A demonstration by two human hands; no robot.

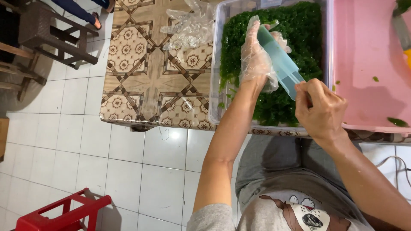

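Note:
My left hand (256, 55), in a thin clear plastic glove, hovers over a clear plastic tub (215, 68) filled with dark green leafy bits (299, 25). Its fingers rest against a pale blue plastic scoop (280, 62) that lies tilted across the tub. My bare right hand (320, 109) pinches the scoop's near end at the tub's front edge. A few green bits lie loose inside the tub's bare near-left corner.
A pink tray (364, 64) with a few green scraps sits to the right of the tub. Crumpled clear plastic gloves (188, 25) lie on the patterned tablecloth (141, 77). Brown stools (47, 30) stand far left, a red stool (64, 211) near left on white tiles. Another person's legs (85, 10) show at the top.

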